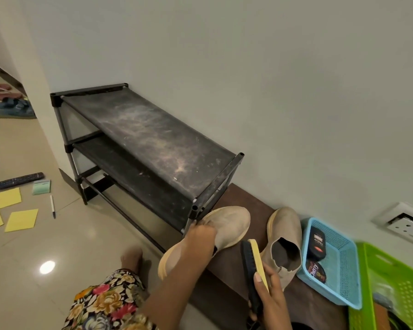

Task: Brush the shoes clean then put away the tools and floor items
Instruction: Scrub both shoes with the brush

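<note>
My left hand (200,235) gripped the beige suede boot (229,225) by its opening; my right hand (272,298) clasped the yellow-backed black-bristle brush (254,256) just beside it.

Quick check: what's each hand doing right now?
Left hand: gripping the beige shoe.
Right hand: gripping the brush.

Only one word reads here, "Cherry" in pale script across the lid of the round tin (316,272) at the near end of the blue basket (338,265), while the black bottle (318,242) just behind it carries a label too blurred to make out.
</note>
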Motion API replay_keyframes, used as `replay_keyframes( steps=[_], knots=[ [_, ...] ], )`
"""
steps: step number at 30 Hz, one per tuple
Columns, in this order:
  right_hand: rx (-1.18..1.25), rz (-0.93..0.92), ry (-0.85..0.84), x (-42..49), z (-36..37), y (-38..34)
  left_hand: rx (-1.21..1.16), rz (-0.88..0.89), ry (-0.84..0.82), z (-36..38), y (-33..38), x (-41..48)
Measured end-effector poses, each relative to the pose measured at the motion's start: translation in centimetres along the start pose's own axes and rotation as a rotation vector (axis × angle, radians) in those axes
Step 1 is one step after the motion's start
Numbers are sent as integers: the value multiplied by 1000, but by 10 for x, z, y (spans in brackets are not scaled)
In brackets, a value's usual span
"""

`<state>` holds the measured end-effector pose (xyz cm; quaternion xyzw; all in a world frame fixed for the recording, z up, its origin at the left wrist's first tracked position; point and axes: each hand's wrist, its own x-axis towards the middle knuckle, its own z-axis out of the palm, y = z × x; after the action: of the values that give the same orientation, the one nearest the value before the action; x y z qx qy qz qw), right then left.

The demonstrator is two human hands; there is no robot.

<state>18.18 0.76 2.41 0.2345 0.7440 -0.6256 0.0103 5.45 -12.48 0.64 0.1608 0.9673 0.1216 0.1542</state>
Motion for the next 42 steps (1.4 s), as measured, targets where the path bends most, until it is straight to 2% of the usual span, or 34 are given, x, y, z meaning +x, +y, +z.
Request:
replay_keyframes(
  steps=[5,9,11,14,20,23,25,26,28,29,30,31,32,34,35,36,38,39,40,41,42],
  knots=[
    [-255,-195,-93,16,5,1,-142,13,120,32,-26,-43],
    [-447,-273,-187,46,23,8,-410,-156,256,45,-43,-42],
    [-470,-269,-184,57,27,13,-448,-240,192,46,-52,-41],
    [-491,-279,-187,65,27,19,-387,-315,63,44,-56,-37],
    [-536,-268,-132,64,32,14,-362,-340,138,52,-58,-24],
    [-739,-405,-199,46,58,12,-439,-326,274,53,-46,-29],
    [-966,-471,-279,37,73,16,-475,-340,266,58,-49,-28],
    [-1073,-449,-259,38,74,15,-496,-341,264,56,-49,-29],
    [-1198,-303,-98,57,61,13,-510,-359,298,54,-44,-34],
    [-1201,-201,9,66,52,10,-548,-316,361,59,-44,-37],
    [-1155,-128,96,72,46,10,-546,-314,332,47,-23,-44],
    [-1082,-102,132,72,47,9,-589,-299,356,69,-42,-36],
    [-1025,-115,87,66,55,7,-626,-373,331,96,-54,-28],
    [-969,-241,-173,41,81,7,-698,-460,322,139,-85,-9],
    [-953,-291,-285,28,90,8,-728,-520,409,140,-97,-7],
    [-958,-328,-319,23,90,8,-765,-524,442,132,-88,-14],
    [-993,-333,-190,41,76,9,-869,-460,536,89,-46,-37],
    [-1010,-286,-105,52,65,9,-898,-445,635,62,-34,-51],
    [-1009,-240,-29,61,55,8,-853,-399,690,48,-16,-62],
    [-973,-220,27,65,47,6,-771,-366,788,64,-30,-54],
    [-904,-210,48,67,44,6,-647,-305,798,70,-27,-52]
  ],
)
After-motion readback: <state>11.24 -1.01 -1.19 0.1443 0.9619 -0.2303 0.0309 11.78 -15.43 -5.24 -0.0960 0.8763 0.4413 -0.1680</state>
